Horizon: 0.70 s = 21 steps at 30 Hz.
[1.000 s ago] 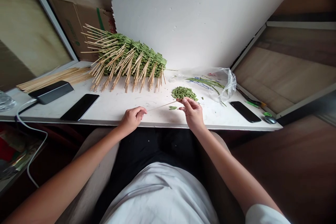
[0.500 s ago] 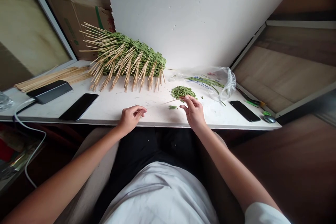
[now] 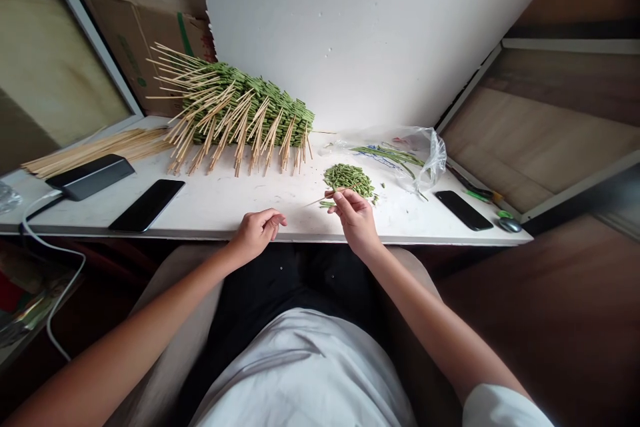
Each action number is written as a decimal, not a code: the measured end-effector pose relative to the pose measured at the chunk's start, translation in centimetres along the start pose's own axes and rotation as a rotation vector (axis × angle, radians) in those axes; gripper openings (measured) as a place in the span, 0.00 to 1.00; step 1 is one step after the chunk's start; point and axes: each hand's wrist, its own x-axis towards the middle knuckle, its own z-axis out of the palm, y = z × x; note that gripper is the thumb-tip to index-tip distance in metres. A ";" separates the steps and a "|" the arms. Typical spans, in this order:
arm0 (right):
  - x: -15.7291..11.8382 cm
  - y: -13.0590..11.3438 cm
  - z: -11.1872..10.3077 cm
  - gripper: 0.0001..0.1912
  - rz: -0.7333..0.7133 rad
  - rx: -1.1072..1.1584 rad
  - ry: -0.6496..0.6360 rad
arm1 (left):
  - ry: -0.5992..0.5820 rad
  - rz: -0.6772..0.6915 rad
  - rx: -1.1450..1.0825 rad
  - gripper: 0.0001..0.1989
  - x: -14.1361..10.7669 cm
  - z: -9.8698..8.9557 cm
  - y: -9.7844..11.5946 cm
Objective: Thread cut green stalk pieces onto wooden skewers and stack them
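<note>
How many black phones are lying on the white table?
2. One phone lies towards the left end of the table, beside the dark box; the second phone lies on the right, near the clear plastic bag. Both are in plain sight.

R end of the thin pale wooden stick [image 3: 316, 201] was hidden behind the R hand's [image 3: 357, 219] fingers; its L end blurred out, so contact w/ the L hand [image 3: 256, 233] was unclear. Curled L fingertips were partly hidden, grip n/c. Green print on the brown cardboard box [image 3: 117, 30] was too small to read, box partly behind the green-and-tan stick stack [image 3: 250, 107]. Crumpled clear plastic [image 3: 7, 199] was cut off at L edge, white cloth T-shirt [image 3: 300, 373] at btm.
</note>
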 end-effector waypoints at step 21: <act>3.5 0.8 -5.2 0.13 -0.451 -1.034 -0.194 | -0.010 -0.126 0.070 0.22 0.9 -1.1 0.3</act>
